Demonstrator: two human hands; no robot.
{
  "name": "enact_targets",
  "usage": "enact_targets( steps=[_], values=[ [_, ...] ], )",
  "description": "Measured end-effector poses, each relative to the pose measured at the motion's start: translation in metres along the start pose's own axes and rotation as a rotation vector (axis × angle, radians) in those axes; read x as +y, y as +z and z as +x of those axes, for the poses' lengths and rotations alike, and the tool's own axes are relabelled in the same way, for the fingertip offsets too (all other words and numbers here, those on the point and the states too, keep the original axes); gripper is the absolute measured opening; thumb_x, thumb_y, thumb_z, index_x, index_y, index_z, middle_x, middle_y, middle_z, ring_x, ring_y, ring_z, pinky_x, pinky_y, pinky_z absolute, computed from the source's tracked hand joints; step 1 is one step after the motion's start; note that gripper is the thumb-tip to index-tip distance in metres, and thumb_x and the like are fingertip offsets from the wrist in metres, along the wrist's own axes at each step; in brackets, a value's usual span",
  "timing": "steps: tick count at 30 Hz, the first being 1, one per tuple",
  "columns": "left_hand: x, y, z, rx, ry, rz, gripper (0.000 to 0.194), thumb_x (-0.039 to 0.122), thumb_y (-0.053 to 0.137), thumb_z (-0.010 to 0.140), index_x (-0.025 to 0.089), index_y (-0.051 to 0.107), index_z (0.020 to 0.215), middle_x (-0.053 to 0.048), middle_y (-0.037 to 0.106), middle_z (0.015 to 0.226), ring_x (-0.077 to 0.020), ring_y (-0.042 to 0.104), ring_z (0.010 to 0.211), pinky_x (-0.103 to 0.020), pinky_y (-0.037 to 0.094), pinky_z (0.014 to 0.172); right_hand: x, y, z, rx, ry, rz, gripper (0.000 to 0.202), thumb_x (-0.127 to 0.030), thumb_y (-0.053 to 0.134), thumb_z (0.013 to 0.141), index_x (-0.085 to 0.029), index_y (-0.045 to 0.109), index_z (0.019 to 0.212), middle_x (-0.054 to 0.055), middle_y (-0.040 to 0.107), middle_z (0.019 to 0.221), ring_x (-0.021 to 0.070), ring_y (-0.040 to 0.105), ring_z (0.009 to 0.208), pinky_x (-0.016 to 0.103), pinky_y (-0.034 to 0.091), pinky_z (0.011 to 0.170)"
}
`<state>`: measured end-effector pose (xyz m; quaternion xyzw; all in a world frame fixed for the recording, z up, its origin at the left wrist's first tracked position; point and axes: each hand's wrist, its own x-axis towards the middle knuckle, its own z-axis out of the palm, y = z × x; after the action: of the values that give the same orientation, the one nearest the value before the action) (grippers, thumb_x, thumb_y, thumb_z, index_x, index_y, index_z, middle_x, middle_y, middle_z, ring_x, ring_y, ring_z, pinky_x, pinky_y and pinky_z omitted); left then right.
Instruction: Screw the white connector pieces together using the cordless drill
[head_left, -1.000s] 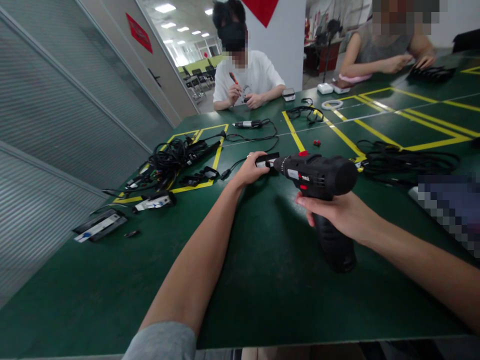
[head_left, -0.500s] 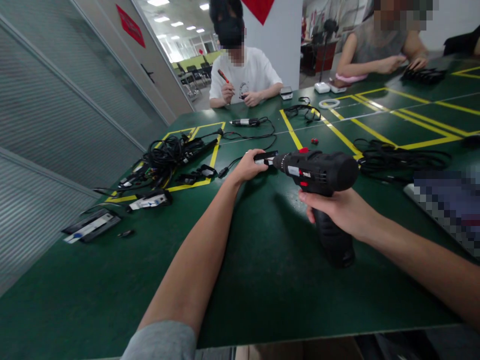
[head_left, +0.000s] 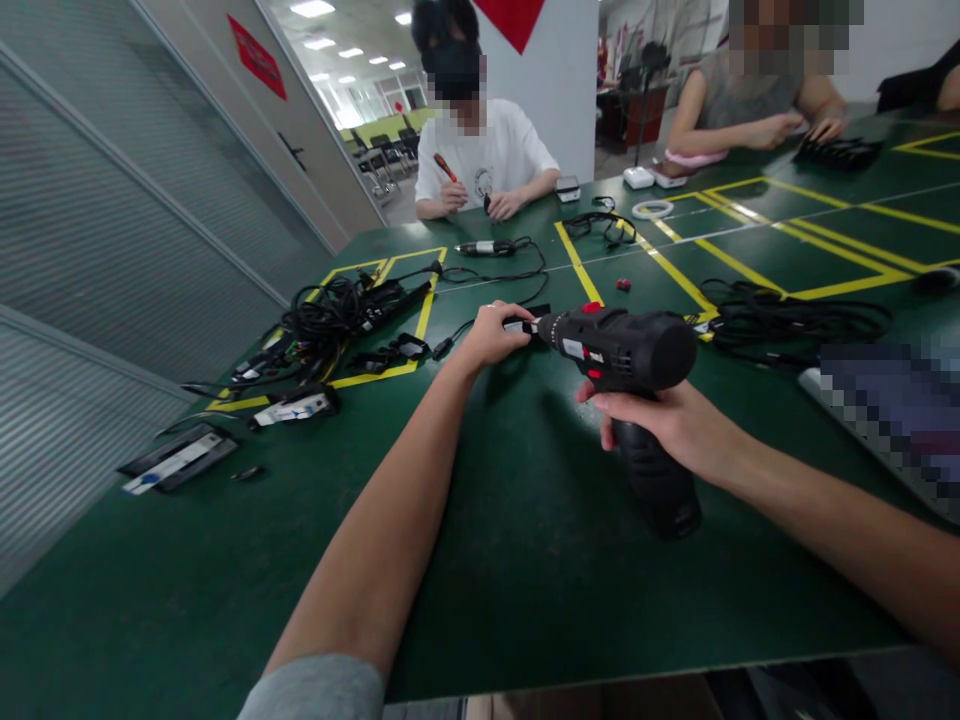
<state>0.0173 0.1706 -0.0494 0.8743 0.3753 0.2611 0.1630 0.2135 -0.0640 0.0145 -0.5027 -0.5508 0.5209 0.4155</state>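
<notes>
My right hand [head_left: 664, 420] is wrapped round the grip of a black cordless drill [head_left: 622, 345] with red switches. The drill lies level in the air, its chuck pointing left. My left hand [head_left: 497, 333] is closed on a small black device with a pale face [head_left: 520, 325], steadying it on the green table. The drill's bit meets this device or stops just short of it; I cannot tell which. From the device's left side a thin black cable with a plug [head_left: 442, 347] runs out. My left fingers hide part of the device.
A tangle of black cables [head_left: 322, 325] lies left on the green table [head_left: 525, 580], near opened black housings [head_left: 180, 458]. More cables [head_left: 787, 315] and a blurred-out flat object [head_left: 885, 420] lie right. Across the table, a person in white [head_left: 487, 150] holds an orange-handled screwdriver [head_left: 445, 166]; another person sits right.
The whole view has shifted slightly, so things appear a little further left. Both hands keep their hold on the drill and the small device. The drill's grip sits at nearly the same angle.
</notes>
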Motion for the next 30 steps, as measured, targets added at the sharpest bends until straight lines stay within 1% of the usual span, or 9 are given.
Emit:
enact_targets(
  steps=[3, 6, 12, 15, 18, 20, 24, 28, 30],
  values=[
    [0.006, -0.004, 0.000, -0.047, -0.010, 0.010, 0.030, 0.027, 0.066, 0.071, 0.020, 0.071, 0.099, -0.006, 0.068, 0.101, -0.0241, 0.058, 0.101, -0.041, 0.044, 0.099, -0.001, 0.001, 0.000, 0.043, -0.022, -0.041, 0.021, -0.037, 0.067, 0.080, -0.017, 0.063, 0.086, 0.002, 0.064, 0.067, 0.0172, 0.062, 0.060, 0.031, 0.046, 0.059],
    [0.006, -0.002, -0.001, -0.066, -0.014, -0.012, 0.031, 0.026, 0.064, 0.072, 0.019, 0.067, 0.102, -0.006, 0.065, 0.106, -0.0233, 0.057, 0.103, -0.040, 0.045, 0.098, 0.001, 0.002, 0.000, 0.072, -0.036, -0.063, 0.021, -0.036, 0.068, 0.079, -0.017, 0.062, 0.085, 0.001, 0.062, 0.067, 0.0167, 0.061, 0.058, 0.031, 0.047, 0.058],
    [-0.004, 0.012, -0.004, 0.008, -0.025, -0.086, 0.028, 0.020, 0.060, 0.073, 0.019, 0.060, 0.102, -0.006, 0.059, 0.110, -0.0204, 0.054, 0.106, -0.037, 0.045, 0.101, 0.002, 0.005, 0.002, 0.030, -0.019, -0.019, 0.024, -0.037, 0.071, 0.077, -0.018, 0.062, 0.090, 0.002, 0.064, 0.076, 0.0173, 0.062, 0.060, 0.034, 0.050, 0.061],
    [-0.007, 0.015, -0.005, 0.028, -0.002, -0.105, 0.028, 0.017, 0.059, 0.073, 0.019, 0.058, 0.101, -0.006, 0.058, 0.112, -0.0200, 0.053, 0.108, -0.037, 0.043, 0.103, -0.001, 0.004, 0.002, 0.014, -0.013, -0.012, 0.026, -0.039, 0.071, 0.077, -0.019, 0.061, 0.089, 0.001, 0.064, 0.074, 0.0180, 0.063, 0.062, 0.034, 0.050, 0.063],
    [-0.008, 0.016, -0.005, 0.052, 0.042, -0.134, 0.027, 0.016, 0.059, 0.073, 0.019, 0.059, 0.099, -0.006, 0.058, 0.113, -0.0195, 0.053, 0.111, -0.036, 0.041, 0.105, -0.004, 0.003, 0.001, 0.013, -0.016, -0.021, 0.025, -0.040, 0.071, 0.077, -0.019, 0.060, 0.086, 0.001, 0.064, 0.072, 0.0177, 0.063, 0.062, 0.034, 0.050, 0.063],
    [-0.008, 0.015, -0.005, 0.060, 0.061, -0.143, 0.027, 0.016, 0.060, 0.072, 0.018, 0.060, 0.098, -0.006, 0.059, 0.110, -0.0193, 0.054, 0.109, -0.035, 0.042, 0.104, -0.003, 0.003, 0.001, 0.015, -0.016, -0.013, 0.026, -0.040, 0.071, 0.077, -0.019, 0.060, 0.088, 0.001, 0.065, 0.073, 0.0178, 0.063, 0.063, 0.034, 0.050, 0.064],
    [-0.009, 0.011, -0.004, 0.038, 0.020, -0.153, 0.027, 0.020, 0.062, 0.071, 0.018, 0.064, 0.097, -0.005, 0.061, 0.104, -0.0197, 0.057, 0.102, -0.035, 0.044, 0.099, 0.003, 0.003, 0.002, -0.009, -0.012, 0.018, 0.029, -0.040, 0.071, 0.079, -0.018, 0.061, 0.094, 0.002, 0.065, 0.074, 0.0184, 0.064, 0.065, 0.034, 0.050, 0.064],
    [-0.009, 0.009, -0.005, 0.017, -0.004, -0.184, 0.029, 0.020, 0.063, 0.071, 0.019, 0.064, 0.100, -0.005, 0.061, 0.110, -0.0199, 0.057, 0.106, -0.036, 0.044, 0.102, 0.004, 0.004, 0.001, -0.004, -0.007, 0.013, 0.031, -0.038, 0.071, 0.080, -0.018, 0.059, 0.101, 0.001, 0.065, 0.072, 0.0185, 0.064, 0.064, 0.035, 0.050, 0.064],
    [-0.010, 0.010, -0.006, 0.011, 0.001, -0.194, 0.030, 0.019, 0.062, 0.071, 0.020, 0.063, 0.101, -0.005, 0.061, 0.113, -0.0201, 0.056, 0.110, -0.036, 0.042, 0.105, 0.005, 0.003, 0.001, -0.002, -0.030, -0.001, 0.027, -0.038, 0.070, 0.082, -0.018, 0.059, 0.097, 0.000, 0.064, 0.070, 0.0178, 0.062, 0.062, 0.034, 0.049, 0.063]
  ],
)
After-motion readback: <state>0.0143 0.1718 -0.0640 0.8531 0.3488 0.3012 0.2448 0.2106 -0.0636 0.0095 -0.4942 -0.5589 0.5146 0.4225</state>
